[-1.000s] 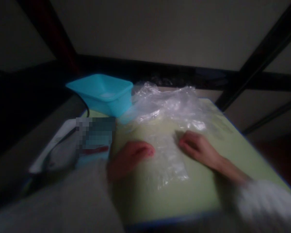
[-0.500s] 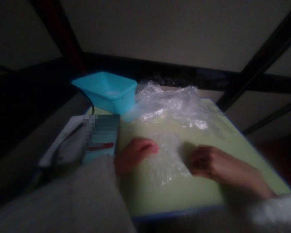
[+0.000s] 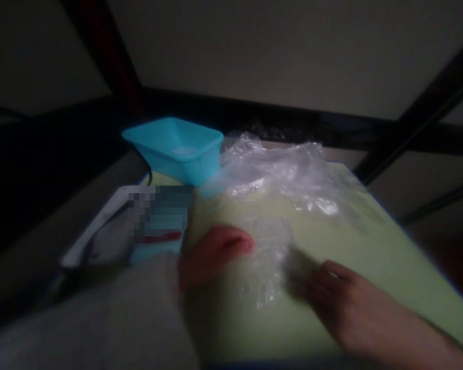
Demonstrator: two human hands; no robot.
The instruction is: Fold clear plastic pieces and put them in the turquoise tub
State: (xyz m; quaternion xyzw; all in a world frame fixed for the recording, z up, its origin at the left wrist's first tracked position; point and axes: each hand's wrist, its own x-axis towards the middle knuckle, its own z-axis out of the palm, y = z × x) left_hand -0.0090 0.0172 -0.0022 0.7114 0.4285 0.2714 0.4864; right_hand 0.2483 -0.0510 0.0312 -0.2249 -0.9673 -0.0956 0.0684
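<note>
A small clear plastic bag [image 3: 268, 267], crinkled and shiny, lies flat on the yellow-green table [image 3: 324, 236] between my hands. My left hand [image 3: 219, 252] rests at its left edge, fingers curled in and closed, seemingly pinching that edge. Just off the bag's right side, my right hand [image 3: 339, 298] hovers low over the table with bent fingers. Blur and shadow hide its fingertips, so I cannot tell whether it holds anything. Beyond the hands spreads a larger crumpled heap of clear plastic [image 3: 285, 169].
A turquoise plastic basin [image 3: 200, 159] stands at the back left. In front of it is a partly pixelated flat item with a red strip [image 3: 164, 237], beside a whitish object [image 3: 108, 226] and a dark cord [image 3: 148, 172]. A pale wall [image 3: 254, 51] rises behind the table.
My right hand has come nearer and lower, and its fingers have shifted from a fist-like shape to a looser bend. My left hand stays at the bag's edge. The view has shifted slightly.
</note>
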